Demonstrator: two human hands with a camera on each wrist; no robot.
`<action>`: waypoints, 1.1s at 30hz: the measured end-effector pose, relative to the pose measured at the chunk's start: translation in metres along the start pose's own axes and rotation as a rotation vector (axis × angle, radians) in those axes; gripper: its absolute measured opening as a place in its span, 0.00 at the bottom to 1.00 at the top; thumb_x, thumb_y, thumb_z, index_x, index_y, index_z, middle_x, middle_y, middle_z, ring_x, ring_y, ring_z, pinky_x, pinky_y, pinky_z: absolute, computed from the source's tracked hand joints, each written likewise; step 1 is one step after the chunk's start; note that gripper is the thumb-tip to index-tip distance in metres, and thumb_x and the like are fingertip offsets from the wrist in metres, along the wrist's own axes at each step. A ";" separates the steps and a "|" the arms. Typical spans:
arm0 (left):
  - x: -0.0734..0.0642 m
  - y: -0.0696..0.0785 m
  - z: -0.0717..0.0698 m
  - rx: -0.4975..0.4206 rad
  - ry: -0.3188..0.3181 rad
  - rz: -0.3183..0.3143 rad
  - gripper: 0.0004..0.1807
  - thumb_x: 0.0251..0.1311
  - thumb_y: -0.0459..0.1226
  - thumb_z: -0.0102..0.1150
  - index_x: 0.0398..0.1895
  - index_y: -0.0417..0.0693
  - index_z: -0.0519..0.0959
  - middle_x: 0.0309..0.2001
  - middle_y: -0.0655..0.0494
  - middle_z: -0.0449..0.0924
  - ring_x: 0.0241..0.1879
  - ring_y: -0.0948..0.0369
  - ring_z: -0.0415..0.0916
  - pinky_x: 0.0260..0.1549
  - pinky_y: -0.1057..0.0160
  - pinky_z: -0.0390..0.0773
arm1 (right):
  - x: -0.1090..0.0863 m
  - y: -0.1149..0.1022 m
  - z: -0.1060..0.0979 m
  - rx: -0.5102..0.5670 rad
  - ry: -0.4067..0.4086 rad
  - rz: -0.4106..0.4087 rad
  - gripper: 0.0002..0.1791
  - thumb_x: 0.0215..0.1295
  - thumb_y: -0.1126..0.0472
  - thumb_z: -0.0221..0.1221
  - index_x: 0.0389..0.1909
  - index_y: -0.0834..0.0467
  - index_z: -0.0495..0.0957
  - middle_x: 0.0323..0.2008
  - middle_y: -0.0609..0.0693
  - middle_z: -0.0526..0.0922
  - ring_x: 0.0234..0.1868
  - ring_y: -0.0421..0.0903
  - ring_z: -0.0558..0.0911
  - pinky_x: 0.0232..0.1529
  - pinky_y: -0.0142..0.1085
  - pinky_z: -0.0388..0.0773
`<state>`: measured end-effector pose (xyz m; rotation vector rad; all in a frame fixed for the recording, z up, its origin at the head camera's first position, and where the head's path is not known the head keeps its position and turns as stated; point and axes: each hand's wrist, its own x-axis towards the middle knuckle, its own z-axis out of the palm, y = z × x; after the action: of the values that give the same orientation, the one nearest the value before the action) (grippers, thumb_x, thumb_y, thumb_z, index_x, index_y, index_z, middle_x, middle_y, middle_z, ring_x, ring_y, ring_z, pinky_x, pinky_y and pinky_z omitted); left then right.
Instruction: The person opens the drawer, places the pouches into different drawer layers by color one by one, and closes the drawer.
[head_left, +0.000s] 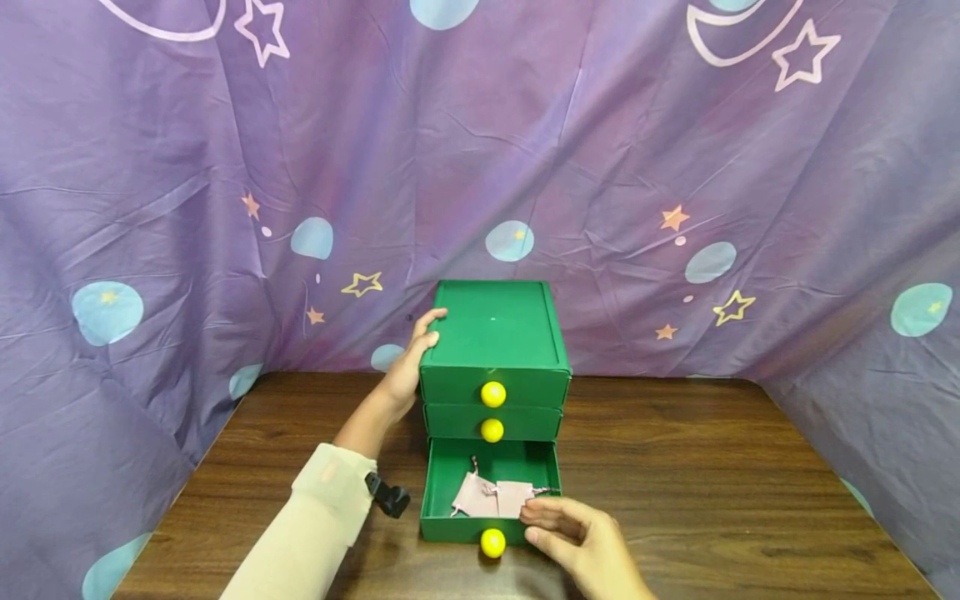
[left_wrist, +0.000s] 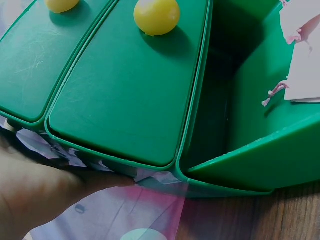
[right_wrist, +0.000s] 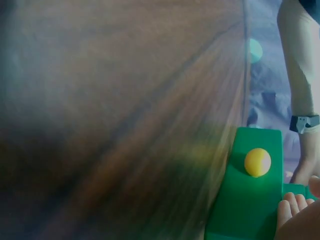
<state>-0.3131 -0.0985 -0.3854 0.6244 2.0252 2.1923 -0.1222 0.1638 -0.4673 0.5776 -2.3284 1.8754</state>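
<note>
A green cabinet of three stacked drawers (head_left: 492, 333) with yellow ball knobs stands on a wooden table. Its bottom drawer (head_left: 442, 527) is pulled out; the upper two are closed. Two pale pink drawstring pouches (head_left: 476, 495) lie inside the open drawer, side by side. My left hand (head_left: 405, 371) rests against the cabinet's left side, fingertips at the top edge; in the left wrist view the thumb lies along that side. At the drawer's right front corner is my right hand (head_left: 581, 537), fingers loosely bent over the front wall, thumb apart. Whether it touches the pouches I cannot tell.
The yellow knob (head_left: 492, 543) of the bottom drawer sticks out beside my right hand. Brown tabletop (head_left: 697, 467) extends on both sides of the cabinet. A purple curtain (head_left: 480, 167) with stars and moons hangs close behind. A black strap (head_left: 388, 495) circles my left wrist.
</note>
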 end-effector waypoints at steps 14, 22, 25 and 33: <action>0.000 0.001 0.001 0.000 -0.003 -0.002 0.30 0.77 0.42 0.30 0.81 0.56 0.50 0.79 0.43 0.47 0.68 0.47 0.56 0.69 0.48 0.55 | -0.009 0.012 0.003 0.065 -0.115 0.102 0.19 0.68 0.66 0.65 0.53 0.76 0.79 0.46 0.69 0.86 0.45 0.37 0.87 0.47 0.28 0.81; 0.000 0.000 0.000 -0.016 -0.016 0.001 0.31 0.77 0.43 0.29 0.81 0.55 0.48 0.75 0.39 0.53 0.66 0.48 0.59 0.66 0.52 0.59 | -0.007 0.014 0.005 0.110 -0.135 0.285 0.22 0.67 0.62 0.67 0.53 0.76 0.80 0.46 0.66 0.87 0.43 0.33 0.86 0.46 0.25 0.80; 0.000 0.000 0.000 -0.018 -0.016 0.001 0.31 0.77 0.43 0.29 0.81 0.55 0.48 0.75 0.39 0.53 0.67 0.48 0.59 0.66 0.52 0.59 | -0.007 0.015 0.005 0.116 -0.160 0.340 0.23 0.68 0.60 0.67 0.54 0.76 0.80 0.46 0.64 0.88 0.43 0.34 0.86 0.45 0.25 0.80; 0.000 0.000 0.000 -0.015 -0.019 0.000 0.31 0.77 0.43 0.29 0.81 0.55 0.48 0.76 0.39 0.53 0.66 0.48 0.59 0.66 0.52 0.59 | -0.004 0.016 0.009 0.255 -0.221 0.473 0.31 0.71 0.55 0.65 0.56 0.80 0.75 0.47 0.64 0.87 0.48 0.48 0.87 0.50 0.38 0.83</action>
<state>-0.3126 -0.0987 -0.3852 0.6409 1.9975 2.1916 -0.1222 0.1592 -0.4853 0.2779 -2.5552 2.4534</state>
